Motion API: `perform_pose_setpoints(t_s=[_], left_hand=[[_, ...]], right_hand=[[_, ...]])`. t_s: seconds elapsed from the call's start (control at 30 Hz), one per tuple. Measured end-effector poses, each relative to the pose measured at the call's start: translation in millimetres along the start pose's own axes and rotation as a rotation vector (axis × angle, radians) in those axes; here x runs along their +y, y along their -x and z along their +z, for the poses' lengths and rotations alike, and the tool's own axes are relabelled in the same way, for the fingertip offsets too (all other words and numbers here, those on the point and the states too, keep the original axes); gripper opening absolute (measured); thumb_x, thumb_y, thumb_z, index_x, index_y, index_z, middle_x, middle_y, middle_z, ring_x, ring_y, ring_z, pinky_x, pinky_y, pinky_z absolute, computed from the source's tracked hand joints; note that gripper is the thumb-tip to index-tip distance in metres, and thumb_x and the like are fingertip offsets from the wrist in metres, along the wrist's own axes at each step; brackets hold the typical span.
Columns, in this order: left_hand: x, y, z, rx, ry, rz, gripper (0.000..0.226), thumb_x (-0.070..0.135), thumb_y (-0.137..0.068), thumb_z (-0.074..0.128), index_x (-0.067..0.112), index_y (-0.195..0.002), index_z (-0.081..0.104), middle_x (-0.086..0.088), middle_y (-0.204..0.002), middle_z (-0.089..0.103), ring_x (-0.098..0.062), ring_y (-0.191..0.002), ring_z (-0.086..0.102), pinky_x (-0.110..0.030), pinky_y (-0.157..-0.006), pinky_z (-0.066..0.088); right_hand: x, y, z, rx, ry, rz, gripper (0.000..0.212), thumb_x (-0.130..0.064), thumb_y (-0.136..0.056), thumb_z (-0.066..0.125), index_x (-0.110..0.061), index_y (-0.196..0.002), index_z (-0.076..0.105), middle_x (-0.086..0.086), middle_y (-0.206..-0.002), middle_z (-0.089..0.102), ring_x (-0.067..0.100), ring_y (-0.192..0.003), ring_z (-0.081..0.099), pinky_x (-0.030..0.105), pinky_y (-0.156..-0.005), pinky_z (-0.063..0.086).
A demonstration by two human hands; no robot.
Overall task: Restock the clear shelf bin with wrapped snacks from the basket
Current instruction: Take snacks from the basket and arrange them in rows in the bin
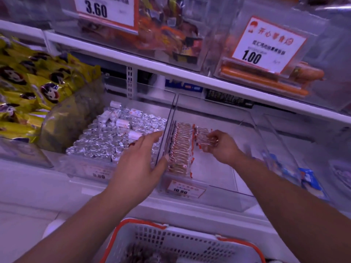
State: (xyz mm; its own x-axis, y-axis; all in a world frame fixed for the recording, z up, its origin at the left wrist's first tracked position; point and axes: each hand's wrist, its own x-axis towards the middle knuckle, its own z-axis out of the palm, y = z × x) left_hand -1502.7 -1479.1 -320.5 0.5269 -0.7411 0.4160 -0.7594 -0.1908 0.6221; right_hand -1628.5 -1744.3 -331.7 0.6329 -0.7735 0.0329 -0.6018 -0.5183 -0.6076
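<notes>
The clear shelf bin point(218, 118) sits on the lower shelf, and it is only partly filled: a tidy row of wrapped snacks point(179, 147) stands on edge along its left wall, with a short second row beginning just beside it. Most of the bin floor to the right is bare.

The right hand point(221, 146) is inside the bin at that second row, its fingers curled round a small clutch of wrapped snacks and setting them against the ones already standing. The left hand point(141, 160) reaches across the bin's left wall with fingers straight and spread — holding nothing, its thumb at the near end of the first row, seemingly steadying the packs or the wall.

So the step in hand looks like placing and lining up — the snacks are going in, not being fetched. The next move likely calls for letting the clutch go upright without toppling its neighbours, then dropping a hand back to the basket point(190, 242), which sits below at the front edge with dark wrapped items blurred inside it.

Left of the bin is another holding silver foil-wrapped pieces point(114, 137), and beyond that yellow packets point(38, 82). A price tag point(185, 189) fronts the bin, and the shelf above carries more bins with price cards.
</notes>
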Motion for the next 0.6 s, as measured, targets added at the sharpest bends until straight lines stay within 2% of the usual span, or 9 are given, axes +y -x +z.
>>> perform_pose_setpoints(t_s=[0.07,0.13,0.17,0.23,0.3,0.4,0.5,0.6], left_hand=[[-1,0,1,-0.002,-0.003,0.013,0.058,0.034,-0.092,0.064,0.029,-0.144,0.040,0.003,-0.136,0.057,-0.022,-0.119,0.057,-0.038,-0.096,0.046],[-1,0,1,-0.007,-0.013,0.013,0.058,0.033,-0.092,0.063,0.028,-0.145,0.039,0.002,-0.136,0.058,-0.024,-0.118,0.058,-0.039,-0.095,0.047],[-1,0,1,-0.009,-0.014,0.006,0.058,0.033,-0.092,0.063,0.027,-0.145,0.040,0.002,-0.135,0.058,-0.024,-0.117,0.058,-0.039,-0.095,0.047],[1,0,1,-0.014,-0.016,-0.005,0.058,0.032,-0.092,0.062,0.025,-0.145,0.040,0.000,-0.135,0.059,-0.026,-0.117,0.058,-0.041,-0.095,0.048],[3,1,1,-0.019,-0.026,-0.014,0.057,0.033,-0.093,0.060,0.024,-0.146,0.040,-0.001,-0.134,0.060,-0.028,-0.116,0.059,-0.043,-0.094,0.048],[4,3,1,-0.018,-0.041,-0.017,0.057,0.035,-0.094,0.059,0.023,-0.146,0.040,-0.001,-0.133,0.060,-0.027,-0.117,0.059,-0.041,-0.094,0.047],[6,4,1,-0.012,-0.044,-0.016,0.056,0.034,-0.094,0.060,0.022,-0.146,0.040,-0.002,-0.133,0.060,-0.026,-0.117,0.058,-0.041,-0.094,0.047],[7,4,0,-0.011,-0.041,-0.015,0.056,0.033,-0.094,0.059,0.022,-0.146,0.039,-0.001,-0.133,0.061,-0.025,-0.117,0.059,-0.040,-0.093,0.048]], right_hand=[[12,-5,12,0.039,0.164,-0.089,0.022,-0.009,-0.083,0.069,-0.021,-0.101,0.069,0.002,-0.096,0.065,0.014,-0.092,0.059,0.021,-0.078,0.046],[22,-6,14,0.057,0.495,-0.133,0.037,-0.010,-0.086,0.059,-0.020,-0.121,0.066,0.013,-0.121,0.057,0.031,-0.117,0.048,0.034,-0.097,0.043],[23,-6,13,0.043,0.576,-0.138,0.046,-0.010,-0.087,0.056,-0.020,-0.131,0.059,0.015,-0.130,0.052,0.035,-0.125,0.040,0.036,-0.102,0.041],[22,-8,13,-0.011,0.588,-0.125,0.064,-0.009,-0.088,0.053,-0.017,-0.150,0.036,0.017,-0.143,0.045,0.037,-0.135,0.035,0.037,-0.103,0.042],[14,-9,19,-0.072,0.555,-0.107,0.073,-0.008,-0.091,0.049,-0.011,-0.156,0.015,0.026,-0.151,0.031,0.039,-0.142,0.028,0.038,-0.106,0.040],[2,-9,31,-0.174,0.543,-0.139,0.067,-0.005,-0.096,0.042,-0.001,-0.154,0.009,0.031,-0.159,0.009,0.043,-0.149,0.010,0.033,-0.115,0.025],[-1,-10,32,-0.205,0.513,-0.077,0.072,-0.006,-0.098,0.041,-0.002,-0.155,-0.003,0.029,-0.159,-0.016,0.044,-0.148,0.011,0.033,-0.112,0.031],[3,-12,28,-0.204,0.493,-0.068,0.075,-0.011,-0.099,0.041,-0.008,-0.156,-0.007,0.021,-0.161,-0.018,0.036,-0.151,0.001,0.033,-0.116,0.026]])
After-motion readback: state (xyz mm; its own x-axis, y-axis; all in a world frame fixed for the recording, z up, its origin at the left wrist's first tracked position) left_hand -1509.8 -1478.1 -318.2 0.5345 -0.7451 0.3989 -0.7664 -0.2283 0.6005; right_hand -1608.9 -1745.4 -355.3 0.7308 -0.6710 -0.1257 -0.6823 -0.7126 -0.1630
